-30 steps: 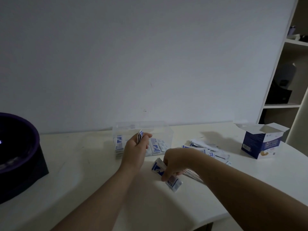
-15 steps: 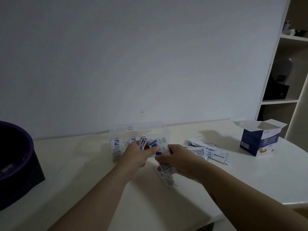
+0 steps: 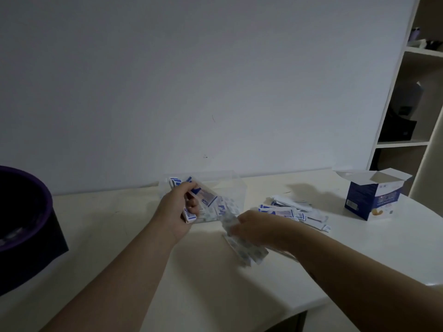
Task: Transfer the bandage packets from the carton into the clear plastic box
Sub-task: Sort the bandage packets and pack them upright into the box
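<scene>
My left hand grips a small bundle of blue-and-white bandage packets right in front of the clear plastic box, which stands against the wall with several packets inside. My right hand holds a blurred strip of packets just above the table, to the right of the box. A loose pile of packets lies on the table behind my right wrist. The blue carton stands open at the far right.
A dark round container with a purple rim sits at the left edge of the white table. A white shelf unit rises behind the carton. The table's front edge curves away at the lower right.
My left hand has taken more packets and lifted them beside the box. My right hand has drawn back down and to the right with its strip of packets.
</scene>
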`<state>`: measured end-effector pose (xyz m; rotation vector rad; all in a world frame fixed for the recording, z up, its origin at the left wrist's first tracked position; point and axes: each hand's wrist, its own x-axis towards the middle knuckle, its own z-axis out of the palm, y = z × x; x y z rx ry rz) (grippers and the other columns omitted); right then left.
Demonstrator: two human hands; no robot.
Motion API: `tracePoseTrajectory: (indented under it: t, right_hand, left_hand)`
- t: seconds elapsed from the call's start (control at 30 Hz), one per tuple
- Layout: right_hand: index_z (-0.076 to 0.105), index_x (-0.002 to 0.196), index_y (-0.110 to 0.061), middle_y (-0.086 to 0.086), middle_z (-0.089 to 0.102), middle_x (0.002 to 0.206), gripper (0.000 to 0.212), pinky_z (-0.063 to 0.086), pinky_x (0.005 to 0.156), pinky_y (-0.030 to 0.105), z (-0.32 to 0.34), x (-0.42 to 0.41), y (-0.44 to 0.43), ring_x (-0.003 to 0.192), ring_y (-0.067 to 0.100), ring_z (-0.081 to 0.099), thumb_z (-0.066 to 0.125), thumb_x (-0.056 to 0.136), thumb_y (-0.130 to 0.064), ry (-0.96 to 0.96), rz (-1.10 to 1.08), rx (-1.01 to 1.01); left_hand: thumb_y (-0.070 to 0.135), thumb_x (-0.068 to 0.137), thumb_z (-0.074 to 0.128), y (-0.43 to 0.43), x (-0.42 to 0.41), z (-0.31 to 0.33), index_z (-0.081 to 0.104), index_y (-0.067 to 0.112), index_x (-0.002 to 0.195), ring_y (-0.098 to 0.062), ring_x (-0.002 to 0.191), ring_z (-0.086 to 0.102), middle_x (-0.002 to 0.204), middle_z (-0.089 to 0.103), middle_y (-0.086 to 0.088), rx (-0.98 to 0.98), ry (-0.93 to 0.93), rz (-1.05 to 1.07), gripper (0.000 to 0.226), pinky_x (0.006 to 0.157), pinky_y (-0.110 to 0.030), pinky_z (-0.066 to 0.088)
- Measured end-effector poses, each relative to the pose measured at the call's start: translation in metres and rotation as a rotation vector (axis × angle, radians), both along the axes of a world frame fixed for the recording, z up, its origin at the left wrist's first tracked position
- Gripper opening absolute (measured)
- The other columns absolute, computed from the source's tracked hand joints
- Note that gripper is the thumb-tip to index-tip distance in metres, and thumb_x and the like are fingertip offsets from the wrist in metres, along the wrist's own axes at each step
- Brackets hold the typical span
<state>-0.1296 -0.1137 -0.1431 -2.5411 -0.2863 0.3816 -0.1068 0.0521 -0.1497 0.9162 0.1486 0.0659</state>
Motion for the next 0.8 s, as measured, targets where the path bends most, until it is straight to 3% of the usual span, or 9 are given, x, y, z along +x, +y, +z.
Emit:
tracePoseTrajectory:
  t: [0.1, 0.17, 0.27, 0.33, 0.43, 0.5, 0.57, 0.7, 0.8]
  right_hand:
    - [0.059, 0.091, -0.004, 0.006, 0.053, 0.081, 0.034, 0.03, 0.048, 0.02, -0.002, -0.008, 0.011, 0.062, 0.014, 0.045, 0.046, 0.095, -0.035, -0.055, 0.175, -0.326]
    - [0.054, 0.08, -0.006, 0.007, 0.05, 0.08, 0.031, 0.032, 0.054, 0.023, -0.004, -0.01, 0.016, 0.07, 0.02, 0.045, 0.054, 0.091, -0.035, -0.113, 0.211, -0.436]
    - [0.061, 0.093, 0.0, 0.007, 0.052, 0.083, 0.038, 0.037, 0.066, 0.025, -0.002, -0.005, 0.019, 0.076, 0.022, 0.048, 0.063, 0.087, -0.037, -0.119, 0.224, -0.512]
    - [0.057, 0.077, -0.002, 0.005, 0.054, 0.069, 0.034, 0.04, 0.056, 0.024, 0.001, 0.002, 0.02, 0.058, 0.019, 0.05, 0.066, 0.085, -0.033, -0.044, 0.222, -0.528]
    - [0.047, 0.063, -0.008, 0.003, 0.05, 0.059, 0.035, 0.037, 0.05, 0.02, 0.004, 0.012, 0.022, 0.046, 0.015, 0.042, 0.07, 0.083, -0.027, 0.053, 0.17, -0.501]
    - [0.051, 0.065, -0.007, 0.003, 0.048, 0.059, 0.031, 0.036, 0.051, 0.021, 0.004, 0.016, 0.024, 0.047, 0.016, 0.039, 0.071, 0.082, -0.025, 0.107, 0.158, -0.492]
    - [0.059, 0.078, -0.003, 0.005, 0.047, 0.062, 0.024, 0.038, 0.054, 0.022, 0.003, 0.018, 0.026, 0.053, 0.018, 0.041, 0.071, 0.082, -0.023, 0.151, 0.135, -0.465]
    - [0.059, 0.117, 0.003, 0.007, 0.05, 0.07, 0.045, 0.04, 0.058, 0.023, 0.002, 0.016, 0.031, 0.058, 0.017, 0.044, 0.07, 0.083, -0.024, 0.131, 0.132, -0.498]
    - [0.062, 0.099, 0.004, 0.008, 0.056, 0.073, 0.031, 0.043, 0.059, 0.022, 0.006, 0.012, 0.036, 0.062, 0.019, 0.051, 0.069, 0.083, -0.022, 0.079, 0.178, -0.564]
  left_hand:
    - [0.013, 0.091, 0.055, 0.006, -0.005, 0.003, 0.053, 0.014, 0.068, -0.004, 0.04, 0.042, 0.066, 0.051, -0.002, -0.074, 0.008, 0.018, 0.023, 0.033, -0.013, 0.025]
    - [0.013, 0.09, 0.057, 0.009, -0.007, 0.006, 0.055, 0.013, 0.067, -0.006, 0.044, 0.045, 0.066, 0.056, -0.004, -0.085, 0.003, 0.036, 0.023, 0.034, -0.014, 0.025]
    - [0.013, 0.09, 0.055, 0.013, -0.01, 0.011, 0.06, 0.013, 0.064, -0.009, 0.051, 0.051, 0.057, 0.064, -0.003, -0.073, -0.019, 0.052, 0.027, 0.039, -0.016, 0.026]
    - [0.013, 0.092, 0.052, 0.014, -0.012, 0.012, 0.061, 0.016, 0.072, -0.011, 0.055, 0.062, 0.063, 0.071, -0.003, -0.092, -0.036, 0.052, 0.022, 0.044, -0.017, 0.031]
    - [0.012, 0.093, 0.047, 0.017, -0.015, 0.013, 0.044, 0.02, 0.078, -0.011, 0.064, 0.064, 0.065, 0.072, -0.004, -0.148, -0.043, 0.052, 0.017, 0.045, -0.018, 0.039]
    - [0.014, 0.092, 0.045, 0.021, -0.014, 0.012, 0.04, 0.02, 0.075, -0.011, 0.059, 0.053, 0.056, 0.065, 0.0, -0.101, -0.044, 0.059, 0.019, 0.048, -0.018, 0.041]
    - [0.015, 0.09, 0.044, 0.024, -0.011, 0.009, 0.038, 0.02, 0.073, -0.01, 0.049, 0.041, 0.053, 0.054, 0.004, -0.016, -0.046, 0.061, 0.018, 0.04, -0.015, 0.036]
    - [0.018, 0.094, 0.045, 0.025, -0.006, 0.005, 0.038, 0.019, 0.068, -0.007, 0.039, 0.038, 0.05, 0.044, 0.007, 0.103, -0.051, 0.046, 0.027, 0.039, -0.016, 0.035]
    - [0.015, 0.099, 0.044, 0.016, -0.008, 0.006, 0.049, 0.013, 0.073, -0.011, 0.045, 0.044, 0.053, 0.042, 0.003, 0.128, -0.083, 0.051, 0.027, 0.054, -0.026, 0.043]
